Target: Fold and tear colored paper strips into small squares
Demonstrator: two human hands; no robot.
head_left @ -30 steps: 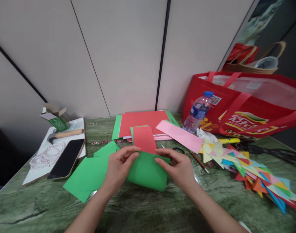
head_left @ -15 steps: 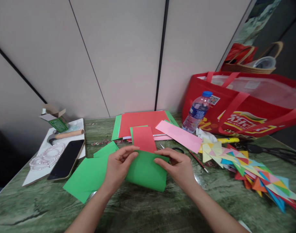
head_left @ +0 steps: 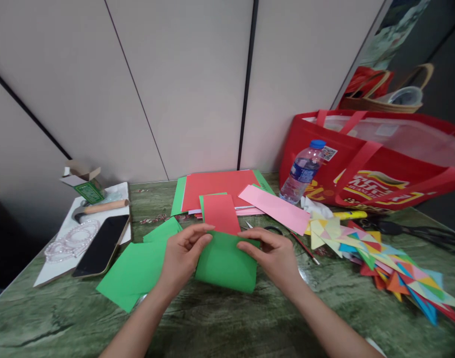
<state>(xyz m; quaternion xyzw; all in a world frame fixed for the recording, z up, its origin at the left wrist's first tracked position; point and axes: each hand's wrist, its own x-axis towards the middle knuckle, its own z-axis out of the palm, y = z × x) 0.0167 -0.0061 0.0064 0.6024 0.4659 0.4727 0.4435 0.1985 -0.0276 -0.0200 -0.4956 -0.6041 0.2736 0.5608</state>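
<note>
Both hands hold one folded green paper sheet (head_left: pixel 225 266) just above the green marbled table (head_left: pixel 220 323). My left hand (head_left: pixel 181 258) pinches its upper left edge with thumb and fingers closed. My right hand (head_left: pixel 274 256) pinches the upper right edge the same way. A red paper strip (head_left: pixel 220 213) lies right behind the sheet. More green sheets (head_left: pixel 134 271) lie flat to the left of my left hand.
A stack of red and green paper (head_left: pixel 216 189) and a pink strip (head_left: pixel 275 209) lie at the back. Scissors (head_left: pixel 274 229), a water bottle (head_left: pixel 303 171) and a red bag (head_left: pixel 380 164) are on the right, with folded coloured pieces (head_left: pixel 391 268). A phone (head_left: pixel 103 244), beads (head_left: pixel 69 240) and a hammer (head_left: pixel 99 207) lie left.
Nothing has clearly changed; both hands stay pinched on the green sheet, which shifts only slightly.
</note>
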